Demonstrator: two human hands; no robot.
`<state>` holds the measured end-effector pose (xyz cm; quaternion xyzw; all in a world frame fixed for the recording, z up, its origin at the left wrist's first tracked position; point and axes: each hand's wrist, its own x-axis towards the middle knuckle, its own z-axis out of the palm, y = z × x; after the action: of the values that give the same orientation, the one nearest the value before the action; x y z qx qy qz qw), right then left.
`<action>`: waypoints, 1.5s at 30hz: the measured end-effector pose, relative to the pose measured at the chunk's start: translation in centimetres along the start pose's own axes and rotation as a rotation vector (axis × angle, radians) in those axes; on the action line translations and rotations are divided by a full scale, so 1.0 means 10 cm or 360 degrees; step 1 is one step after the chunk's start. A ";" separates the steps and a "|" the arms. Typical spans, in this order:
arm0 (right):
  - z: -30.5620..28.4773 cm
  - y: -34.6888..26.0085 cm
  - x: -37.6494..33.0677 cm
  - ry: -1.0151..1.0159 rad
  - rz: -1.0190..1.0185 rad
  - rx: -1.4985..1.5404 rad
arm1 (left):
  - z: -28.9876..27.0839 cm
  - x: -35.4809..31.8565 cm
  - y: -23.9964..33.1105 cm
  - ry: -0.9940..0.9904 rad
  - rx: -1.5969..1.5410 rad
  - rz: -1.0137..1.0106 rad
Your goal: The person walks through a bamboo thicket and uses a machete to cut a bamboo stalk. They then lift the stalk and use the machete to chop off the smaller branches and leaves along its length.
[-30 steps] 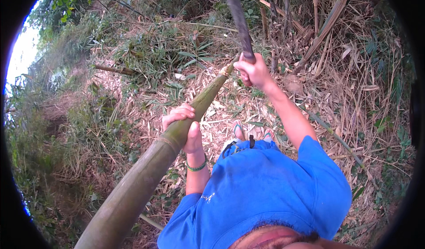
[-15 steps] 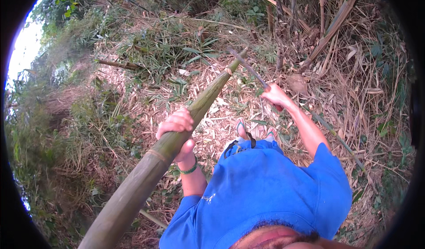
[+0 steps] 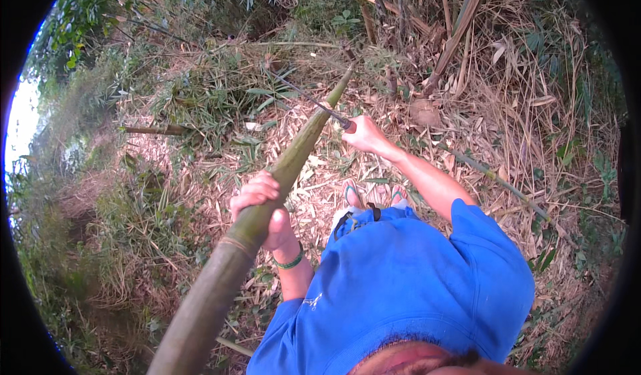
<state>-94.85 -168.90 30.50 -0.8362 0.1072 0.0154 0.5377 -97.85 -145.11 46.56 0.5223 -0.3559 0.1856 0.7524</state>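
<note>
A thick green bamboo pole (image 3: pixel 224 268) slants from the lower left up to a narrow, pointed far end. My left hand (image 3: pixel 257 205) is wrapped round it just above a ringed joint, with a green band on the wrist. In my right hand (image 3: pixel 364 135) is the handle of a machete (image 3: pixel 300 92), closed in my fist. Its long thin blade points up and left, lying across the pole near the tapered end. Whether the blade touches the pole or passes just over it I cannot tell.
Dry bamboo leaves and chips (image 3: pixel 320 175) cover the ground around my sandalled feet. Standing bamboo stems (image 3: pixel 461 31) rise at the upper right. A thin fallen cane (image 3: pixel 501 181) lies to my right, a cut stem (image 3: pixel 153 130) at the left. Green brush (image 3: pixel 140 221) grows on the left.
My right hand has swung left and toward me, carrying the machete blade from the pole's tip to across and past it. My left hand keeps its grip on the pole.
</note>
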 end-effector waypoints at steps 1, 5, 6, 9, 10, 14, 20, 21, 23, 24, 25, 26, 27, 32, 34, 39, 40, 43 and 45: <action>0.01 -0.09 -0.13 0.0167 -0.0081 0.0166 | 0.02 0.04 0.00 0.0029 -0.0023 -0.0034; 0.48 1.08 -0.09 0.0119 0.0253 0.0265 | 0.13 0.22 0.21 0.0308 -0.0063 -0.0057; 0.64 1.64 0.08 -0.0057 0.0589 0.0462 | 0.15 0.28 0.24 0.0400 -0.0092 -0.0043; 0.74 1.32 -0.16 0.0133 0.0680 0.0265 | -0.14 0.22 0.36 0.0377 0.0011 0.0036; 0.66 1.07 -0.34 0.0129 0.0492 0.0166 | -0.17 0.18 0.38 0.0429 0.0012 0.0016; 0.89 0.75 -0.55 0.0045 -0.0013 0.0129 | -0.11 0.27 0.33 0.0685 0.0103 0.0001; 1.28 1.05 -0.18 -0.0132 0.0702 0.0220 | -0.25 0.29 0.58 0.0709 0.0218 0.0044; 1.07 0.62 -0.30 -0.0192 0.0383 0.0205 | -0.28 0.24 0.62 0.0771 0.0237 0.0053; 1.04 0.32 -0.41 -0.0159 0.0056 0.0264 | -0.29 0.23 0.59 0.0769 0.0274 0.0086; 0.97 0.17 -0.44 -0.0274 -0.0039 0.0207 | -0.31 0.21 0.58 0.0775 0.0302 0.0101; 1.01 0.24 -0.40 -0.0327 -0.0036 0.0067 | -0.25 0.22 0.58 0.0792 0.0320 0.0094; 1.09 0.37 -0.35 -0.0303 0.0076 0.0059 | -0.24 0.22 0.59 0.0787 0.0318 0.0089; 1.22 0.53 -0.28 -0.0294 0.0180 0.0049 | -0.24 0.20 0.64 0.0792 0.0331 0.0091; 1.22 0.31 -0.23 -0.0424 0.0238 0.0138 | -0.40 0.05 0.69 0.0859 0.0354 0.0081; 1.28 0.31 -0.25 -0.0385 0.0157 0.0231 | -0.43 0.06 0.74 0.0909 0.0355 0.0094; 1.28 0.33 -0.39 -0.0417 0.0106 0.0404 | -0.68 -0.02 0.92 0.1007 0.0366 0.0085; 1.24 0.32 -0.42 -0.0438 0.0104 0.0444 | -0.74 -0.01 0.98 0.1043 0.0366 0.0081; 1.10 0.43 -0.50 -0.0410 0.0091 0.0383 | -0.99 -0.04 1.23 0.1158 0.0412 0.0133; 1.08 0.55 -0.53 -0.0417 0.0116 0.0375 | -1.09 0.01 1.47 0.1283 0.0291 0.0196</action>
<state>-100.13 -160.54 21.75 -0.7538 0.0675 0.1309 0.6404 -103.65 -129.46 54.00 0.4502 -0.0454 0.4507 0.7695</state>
